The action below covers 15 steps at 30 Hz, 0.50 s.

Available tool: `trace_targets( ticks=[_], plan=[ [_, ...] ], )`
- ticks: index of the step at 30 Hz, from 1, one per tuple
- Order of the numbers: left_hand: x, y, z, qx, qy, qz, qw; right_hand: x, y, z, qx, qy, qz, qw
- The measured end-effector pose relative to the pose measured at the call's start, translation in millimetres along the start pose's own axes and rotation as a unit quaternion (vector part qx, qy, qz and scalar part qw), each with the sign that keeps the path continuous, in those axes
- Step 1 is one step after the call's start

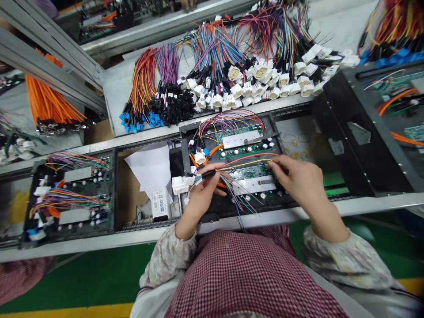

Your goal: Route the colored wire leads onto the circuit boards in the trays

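Harness (white-plugged) stretches from left hand to right hand.

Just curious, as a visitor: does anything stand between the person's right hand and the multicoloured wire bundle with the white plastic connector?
Nothing visible: the right hand pinches a thin yellow wire of the bundle; the left hand holds it near its white plastic connector.

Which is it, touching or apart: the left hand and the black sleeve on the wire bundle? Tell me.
Touching. The head view shows the left hand pinching the black sleeve, no gap showing.
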<state>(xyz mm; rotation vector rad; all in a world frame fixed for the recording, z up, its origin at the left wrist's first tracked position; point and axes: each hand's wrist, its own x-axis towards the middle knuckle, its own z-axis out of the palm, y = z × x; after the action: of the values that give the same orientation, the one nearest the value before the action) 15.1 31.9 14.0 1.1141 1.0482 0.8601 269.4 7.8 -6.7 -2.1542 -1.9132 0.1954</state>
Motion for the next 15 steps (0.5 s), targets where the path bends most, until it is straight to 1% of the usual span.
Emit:
trace_targets(
  ticks=[6, 10, 15],
  plan=[
    [1.8, -1.3, 0.0, 0.032, 0.014, 0.002, 0.999, 2.3, 5.2, 3.1, 0.048, 0.002, 0.000, 0.999],
    [2.3, -1.6, 0.8, 0.014, 0.012, 0.012, 1.000, 2.6, 4.1, 2.9, 0.058, 0.008, -0.004, 0.998],
    [2.0, -0.5, 0.9, 0.014, 0.008, 0.001, 1.000, 2.2, 2.7, 1.6, 0.056, 0.027, -0.012, 0.998]
  ],
)
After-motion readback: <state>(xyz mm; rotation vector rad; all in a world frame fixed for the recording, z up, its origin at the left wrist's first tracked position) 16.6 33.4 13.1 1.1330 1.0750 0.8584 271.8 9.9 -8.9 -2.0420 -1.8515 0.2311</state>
